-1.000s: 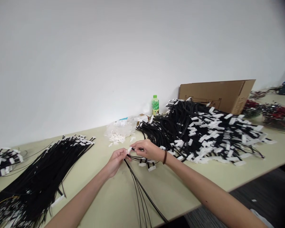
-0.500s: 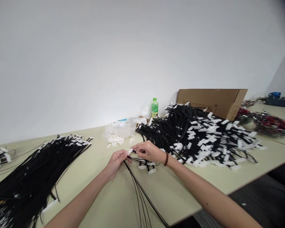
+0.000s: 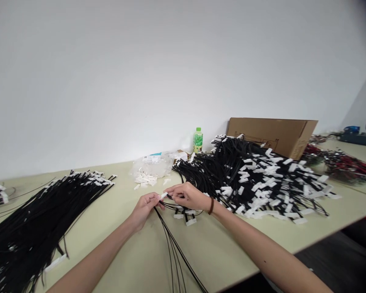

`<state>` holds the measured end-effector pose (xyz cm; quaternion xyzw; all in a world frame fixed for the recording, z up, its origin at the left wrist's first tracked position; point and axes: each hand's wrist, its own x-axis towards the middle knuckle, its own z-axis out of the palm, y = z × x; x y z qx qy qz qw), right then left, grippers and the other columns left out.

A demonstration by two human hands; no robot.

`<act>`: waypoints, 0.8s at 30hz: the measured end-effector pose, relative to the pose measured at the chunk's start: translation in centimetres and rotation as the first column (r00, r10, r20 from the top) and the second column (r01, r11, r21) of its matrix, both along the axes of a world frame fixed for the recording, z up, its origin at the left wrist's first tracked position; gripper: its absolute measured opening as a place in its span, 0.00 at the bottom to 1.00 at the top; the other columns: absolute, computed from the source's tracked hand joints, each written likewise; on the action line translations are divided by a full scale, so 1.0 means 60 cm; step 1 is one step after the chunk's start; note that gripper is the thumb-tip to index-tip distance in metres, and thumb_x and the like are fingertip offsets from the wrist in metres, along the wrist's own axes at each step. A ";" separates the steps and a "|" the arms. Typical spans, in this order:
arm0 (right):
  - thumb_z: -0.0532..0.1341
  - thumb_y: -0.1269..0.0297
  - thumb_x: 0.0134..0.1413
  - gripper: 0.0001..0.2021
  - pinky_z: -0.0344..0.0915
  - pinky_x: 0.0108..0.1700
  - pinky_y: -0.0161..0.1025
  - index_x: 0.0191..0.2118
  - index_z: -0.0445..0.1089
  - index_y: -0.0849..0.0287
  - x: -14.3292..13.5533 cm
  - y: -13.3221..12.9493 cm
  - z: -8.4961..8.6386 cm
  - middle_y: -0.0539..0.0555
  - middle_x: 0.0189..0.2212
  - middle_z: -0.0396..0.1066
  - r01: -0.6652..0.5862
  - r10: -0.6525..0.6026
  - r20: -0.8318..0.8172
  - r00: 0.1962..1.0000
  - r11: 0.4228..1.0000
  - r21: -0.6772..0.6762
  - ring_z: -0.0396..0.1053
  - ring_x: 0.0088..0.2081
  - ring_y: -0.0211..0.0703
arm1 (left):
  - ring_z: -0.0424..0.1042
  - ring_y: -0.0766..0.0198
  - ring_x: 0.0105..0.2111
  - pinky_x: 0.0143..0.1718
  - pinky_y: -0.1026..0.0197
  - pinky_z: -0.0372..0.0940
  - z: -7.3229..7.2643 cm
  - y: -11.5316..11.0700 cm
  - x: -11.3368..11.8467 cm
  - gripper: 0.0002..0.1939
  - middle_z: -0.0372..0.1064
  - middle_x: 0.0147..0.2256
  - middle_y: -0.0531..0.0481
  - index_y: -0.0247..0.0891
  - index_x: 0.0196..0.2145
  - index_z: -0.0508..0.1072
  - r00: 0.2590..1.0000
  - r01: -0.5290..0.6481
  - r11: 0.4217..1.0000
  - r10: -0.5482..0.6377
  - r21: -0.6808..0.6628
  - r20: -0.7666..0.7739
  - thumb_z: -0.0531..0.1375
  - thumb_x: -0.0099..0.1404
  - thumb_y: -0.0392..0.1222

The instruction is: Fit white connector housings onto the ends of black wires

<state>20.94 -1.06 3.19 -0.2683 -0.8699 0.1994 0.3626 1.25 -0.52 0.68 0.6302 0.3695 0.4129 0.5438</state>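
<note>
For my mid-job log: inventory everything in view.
Held cables: several, black, lower centre
Held piece: one, white, centre
Bag: one, clear, mid-table
Loose pieces: many, white, before bag
Carton: one, brown, beside bag
Bottle: one, green, centre rear
Cable heaps: at least three, black, left and right
Box: one, brown, right rear
Bundles: uncounted, reddish, far right
Device: one, blue, far right
Table: uncounted, pale green, beneath
Wristband: one, brown, right wrist
Left hand, right hand: two, bare, centre
</note>
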 end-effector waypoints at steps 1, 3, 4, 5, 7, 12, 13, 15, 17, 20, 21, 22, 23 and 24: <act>0.53 0.77 0.46 0.10 0.55 0.26 0.28 0.18 0.60 0.64 0.000 0.000 0.000 0.55 0.39 0.71 -0.008 0.008 0.004 1.000 1.000 0.008 0.65 0.28 0.33 | 0.64 0.62 0.26 0.31 0.63 0.53 0.000 -0.001 0.000 0.14 0.68 0.21 0.50 0.35 0.25 0.70 1.000 -0.002 1.000 0.002 -0.003 -0.003 0.58 0.55 0.51; 0.53 0.78 0.46 0.10 0.52 0.24 0.28 0.17 0.59 0.64 0.001 -0.001 0.001 0.54 0.37 0.71 -0.022 0.021 0.016 1.000 0.999 0.027 0.63 0.25 0.31 | 0.64 0.62 0.26 0.31 0.63 0.53 0.001 -0.002 0.001 0.15 0.68 0.21 0.50 0.35 0.25 0.70 1.000 0.002 1.000 -0.002 -0.003 -0.007 0.58 0.55 0.51; 0.53 0.78 0.45 0.11 0.51 0.23 0.28 0.17 0.58 0.63 0.001 -0.002 0.002 0.54 0.36 0.71 -0.026 0.025 0.024 0.999 0.999 0.036 0.62 0.24 0.31 | 0.64 0.62 0.26 0.32 0.63 0.53 0.002 -0.003 0.002 0.15 0.68 0.21 0.50 0.35 0.25 0.70 1.000 0.008 1.000 -0.008 0.001 -0.009 0.58 0.55 0.51; 0.53 0.79 0.45 0.12 0.51 0.23 0.28 0.16 0.57 0.63 0.002 -0.003 0.003 0.53 0.35 0.71 -0.029 0.028 0.036 0.999 0.999 0.042 0.62 0.24 0.31 | 0.64 0.62 0.26 0.32 0.63 0.53 0.003 -0.004 0.002 0.15 0.68 0.21 0.50 0.35 0.25 0.70 1.000 0.014 1.000 -0.014 0.006 -0.011 0.58 0.55 0.51; 0.52 0.79 0.45 0.12 0.52 0.23 0.28 0.16 0.55 0.62 0.004 -0.005 0.005 0.53 0.32 0.71 -0.039 0.035 0.065 0.997 0.998 0.050 0.64 0.25 0.33 | 0.64 0.62 0.27 0.33 0.64 0.53 0.005 -0.005 0.003 0.14 0.68 0.21 0.50 0.35 0.25 0.71 1.000 0.025 1.000 -0.024 0.014 -0.019 0.59 0.55 0.51; 0.52 0.79 0.48 0.13 0.61 0.34 0.29 0.19 0.54 0.60 -0.001 -0.005 -0.006 0.53 0.29 0.69 -0.035 0.028 0.056 0.998 0.993 0.113 0.67 0.41 0.41 | 0.63 0.63 0.27 0.32 0.64 0.53 0.005 -0.001 0.004 0.14 0.68 0.22 0.51 0.35 0.26 0.70 1.000 -0.004 1.000 0.004 0.011 -0.022 0.58 0.56 0.50; 0.52 0.79 0.49 0.12 0.62 0.38 0.30 0.20 0.55 0.60 -0.005 -0.005 -0.011 0.54 0.31 0.69 0.003 -0.009 0.038 0.999 0.990 0.141 0.66 0.44 0.42 | 0.63 0.63 0.27 0.32 0.64 0.53 0.005 0.001 0.004 0.14 0.67 0.22 0.51 0.36 0.26 0.70 1.000 -0.016 1.000 0.016 0.009 -0.021 0.57 0.56 0.50; 0.53 0.77 0.52 0.09 0.61 0.43 0.33 0.24 0.58 0.60 -0.013 -0.006 -0.021 0.57 0.37 0.68 0.107 -0.114 0.022 0.993 0.974 0.198 0.65 0.44 0.42 | 0.63 0.63 0.27 0.32 0.64 0.53 0.004 0.003 0.005 0.14 0.67 0.22 0.51 0.35 0.27 0.69 0.999 -0.031 1.000 0.031 0.002 -0.030 0.57 0.57 0.51; 0.51 0.76 0.55 0.06 0.62 0.43 0.36 0.29 0.59 0.61 -0.019 -0.007 -0.029 0.58 0.38 0.67 0.201 -0.221 0.054 0.974 0.946 0.255 0.65 0.42 0.42 | 0.64 0.63 0.28 0.32 0.64 0.54 0.003 0.005 0.005 0.15 0.66 0.23 0.51 0.35 0.28 0.69 0.999 -0.031 0.999 0.031 -0.010 -0.036 0.57 0.57 0.52; 0.50 0.74 0.58 0.05 0.61 0.42 0.39 0.32 0.60 0.62 -0.023 -0.011 -0.031 0.55 0.33 0.66 0.271 -0.349 0.175 0.921 0.894 0.357 0.63 0.38 0.43 | 0.64 0.65 0.26 0.31 0.64 0.55 0.001 0.007 0.004 0.16 0.65 0.23 0.52 0.34 0.28 0.68 1.000 0.011 0.999 -0.011 -0.031 -0.014 0.56 0.57 0.52; 0.50 0.73 0.58 0.05 0.61 0.41 0.40 0.32 0.60 0.62 -0.023 -0.012 -0.030 0.55 0.32 0.65 0.276 -0.380 0.220 0.899 0.879 0.390 0.63 0.37 0.43 | 0.64 0.65 0.25 0.30 0.64 0.56 0.001 0.007 0.003 0.16 0.64 0.23 0.52 0.34 0.29 0.68 1.000 0.029 0.999 -0.029 -0.040 -0.003 0.56 0.57 0.52; 0.50 0.73 0.58 0.05 0.60 0.41 0.40 0.32 0.61 0.62 -0.023 -0.012 -0.028 0.55 0.31 0.65 0.270 -0.400 0.263 0.878 0.867 0.418 0.62 0.37 0.43 | 0.64 0.66 0.24 0.28 0.65 0.56 0.001 0.008 0.003 0.17 0.64 0.22 0.52 0.33 0.31 0.68 0.999 0.045 0.997 -0.045 -0.057 0.002 0.56 0.57 0.52; 0.50 0.73 0.58 0.05 0.60 0.41 0.40 0.32 0.61 0.62 -0.023 -0.012 -0.027 0.55 0.32 0.65 0.254 -0.409 0.302 0.861 0.860 0.442 0.62 0.37 0.43 | 0.63 0.67 0.22 0.25 0.65 0.55 0.001 0.009 0.003 0.18 0.64 0.22 0.52 0.33 0.33 0.67 0.998 0.056 0.995 -0.056 -0.084 -0.001 0.56 0.57 0.53; 0.51 0.73 0.58 0.04 0.60 0.41 0.40 0.33 0.61 0.63 -0.023 -0.012 -0.026 0.55 0.33 0.65 0.234 -0.413 0.333 0.848 0.855 0.463 0.61 0.38 0.43 | 0.62 0.68 0.21 0.21 0.67 0.53 0.002 0.009 0.003 0.19 0.64 0.22 0.52 0.34 0.34 0.67 0.998 0.059 0.991 -0.061 -0.117 -0.014 0.56 0.56 0.54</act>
